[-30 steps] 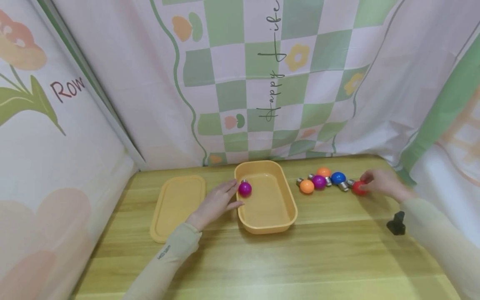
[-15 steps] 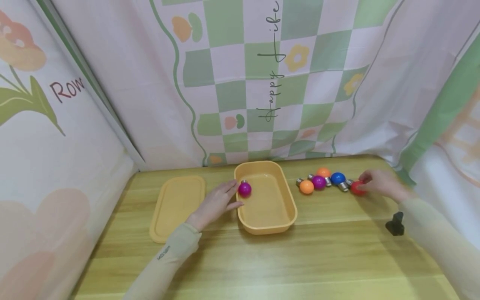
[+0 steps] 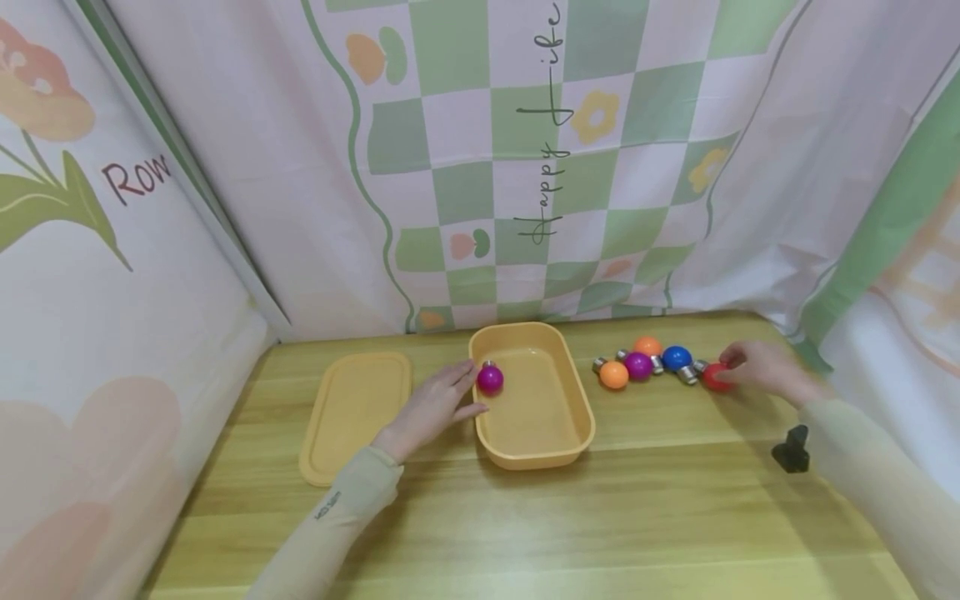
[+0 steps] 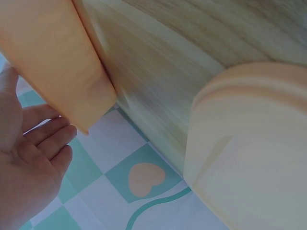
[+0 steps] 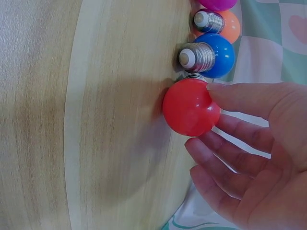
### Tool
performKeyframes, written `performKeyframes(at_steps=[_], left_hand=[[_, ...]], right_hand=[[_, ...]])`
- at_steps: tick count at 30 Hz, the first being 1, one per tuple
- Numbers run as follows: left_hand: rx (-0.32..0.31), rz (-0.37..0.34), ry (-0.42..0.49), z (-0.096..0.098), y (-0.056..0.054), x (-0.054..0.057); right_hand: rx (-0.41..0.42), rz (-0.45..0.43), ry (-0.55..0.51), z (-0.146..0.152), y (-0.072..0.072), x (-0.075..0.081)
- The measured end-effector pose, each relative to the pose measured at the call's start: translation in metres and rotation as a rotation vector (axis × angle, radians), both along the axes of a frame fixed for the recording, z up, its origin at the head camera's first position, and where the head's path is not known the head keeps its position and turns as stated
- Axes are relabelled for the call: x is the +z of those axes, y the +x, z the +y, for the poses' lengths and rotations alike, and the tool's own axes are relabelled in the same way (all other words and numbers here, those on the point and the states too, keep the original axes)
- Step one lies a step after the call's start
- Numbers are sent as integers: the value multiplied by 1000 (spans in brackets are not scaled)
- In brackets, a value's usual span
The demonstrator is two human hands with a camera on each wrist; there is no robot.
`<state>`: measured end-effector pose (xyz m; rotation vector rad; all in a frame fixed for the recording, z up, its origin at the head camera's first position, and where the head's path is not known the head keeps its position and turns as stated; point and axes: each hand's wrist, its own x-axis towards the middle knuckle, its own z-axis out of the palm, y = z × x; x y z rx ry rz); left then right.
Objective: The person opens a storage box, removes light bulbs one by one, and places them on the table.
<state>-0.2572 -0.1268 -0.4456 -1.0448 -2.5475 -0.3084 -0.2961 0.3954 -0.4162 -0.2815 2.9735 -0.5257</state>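
In the head view my left hand (image 3: 427, 414) rests its extended fingers on the left rim of a yellow-orange plastic container (image 3: 587, 412). The left wrist view shows those fingertips along the rim of the container (image 4: 62, 62). Inside it, by the left wall, lies a purple light bulb (image 3: 491, 380). Over at the right, my right hand (image 3: 768, 369) pinches a red light bulb (image 3: 716, 377) between thumb and fingers. The red bulb (image 5: 189, 108) is low at the tabletop in the right wrist view, its metal base beside the blue light bulb (image 5: 218, 55).
Left of the container lies its flat lid (image 3: 356, 417). Between container and right hand sit an orange bulb (image 3: 613, 375), another purple bulb (image 3: 638, 365) and a second orange bulb (image 3: 647, 346). A small black object (image 3: 792, 450) stands by the right sleeve. A patterned curtain (image 3: 525, 192) hangs behind.
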Motion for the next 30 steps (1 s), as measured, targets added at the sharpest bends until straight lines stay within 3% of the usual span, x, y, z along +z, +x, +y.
performKeyframes(at_steps=[11, 30], left_hand=[[-1, 2, -1, 0, 0, -1], [-1, 27, -6, 0, 0, -1]], right_hand=[[5, 32, 13, 2, 2, -1], [3, -2, 35, 4, 3, -3]])
